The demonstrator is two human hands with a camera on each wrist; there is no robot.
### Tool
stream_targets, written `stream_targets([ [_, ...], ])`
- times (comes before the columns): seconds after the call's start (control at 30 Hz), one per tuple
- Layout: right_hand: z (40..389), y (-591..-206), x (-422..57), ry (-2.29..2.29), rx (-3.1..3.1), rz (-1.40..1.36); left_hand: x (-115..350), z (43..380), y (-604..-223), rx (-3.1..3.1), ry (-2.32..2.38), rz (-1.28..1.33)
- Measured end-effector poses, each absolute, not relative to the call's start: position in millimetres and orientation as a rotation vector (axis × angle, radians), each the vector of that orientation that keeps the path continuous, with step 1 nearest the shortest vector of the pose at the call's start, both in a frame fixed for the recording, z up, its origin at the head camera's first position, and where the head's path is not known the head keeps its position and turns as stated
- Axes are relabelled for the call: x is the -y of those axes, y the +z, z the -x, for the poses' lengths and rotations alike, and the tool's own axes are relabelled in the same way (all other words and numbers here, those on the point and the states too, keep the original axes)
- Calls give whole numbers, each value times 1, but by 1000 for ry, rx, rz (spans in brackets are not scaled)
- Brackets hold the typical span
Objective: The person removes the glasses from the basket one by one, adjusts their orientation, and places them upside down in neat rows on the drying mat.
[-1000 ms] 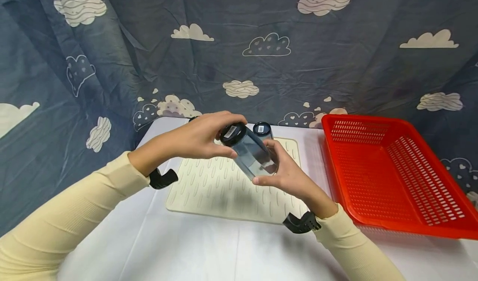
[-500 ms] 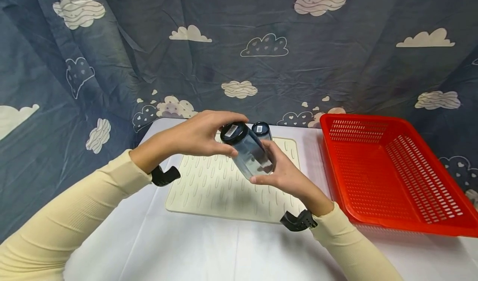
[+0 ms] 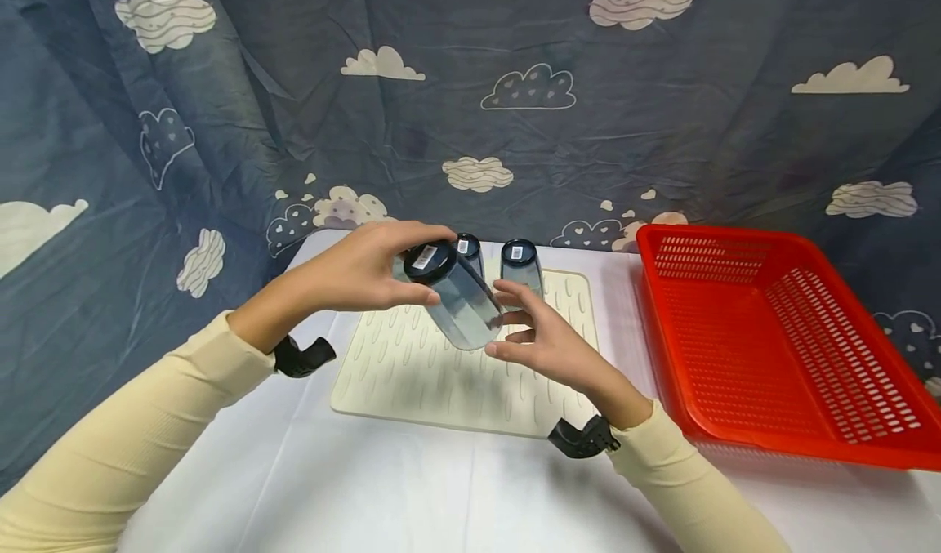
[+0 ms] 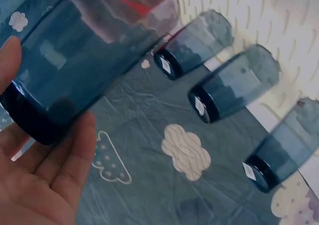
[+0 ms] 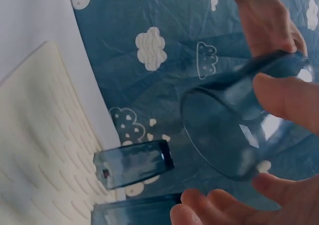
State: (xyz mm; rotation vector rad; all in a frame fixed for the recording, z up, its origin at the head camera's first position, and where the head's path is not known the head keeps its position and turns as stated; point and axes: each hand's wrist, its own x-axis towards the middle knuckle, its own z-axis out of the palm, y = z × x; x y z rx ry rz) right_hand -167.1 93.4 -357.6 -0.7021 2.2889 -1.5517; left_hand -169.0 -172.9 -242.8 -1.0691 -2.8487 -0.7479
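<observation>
A blue-tinted drinking glass is held in the air over the cream ridged mat, tilted with its labelled base up to the left and its mouth down to the right. My left hand grips it around the base, thumb on the near side. Beside the mouth, my right hand has its fingers spread apart; in the right wrist view its thumb overlaps the glass wall and a fingertip is right at the rim. Behind, matching glasses stand upside down on the mat: one, another, and a third in the left wrist view.
A large red plastic basket stands on the right of the white-covered table. A dark blue curtain with printed clouds hangs close behind the mat and glasses.
The left hand has moved left with the glass. The right hand's fingers have loosened from around the glass and spread. A second standing glass now shows behind it.
</observation>
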Motion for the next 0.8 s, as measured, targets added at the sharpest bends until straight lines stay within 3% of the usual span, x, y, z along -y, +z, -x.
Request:
stream_targets([
  [0.37, 152, -351, -129, -1373, -2478, 751, 205, 175, -266, 2910, -569, 932],
  [0.8, 130, -333, -185, -1109, -2680, 625, 225, 184, -300, 3046, -543, 742],
])
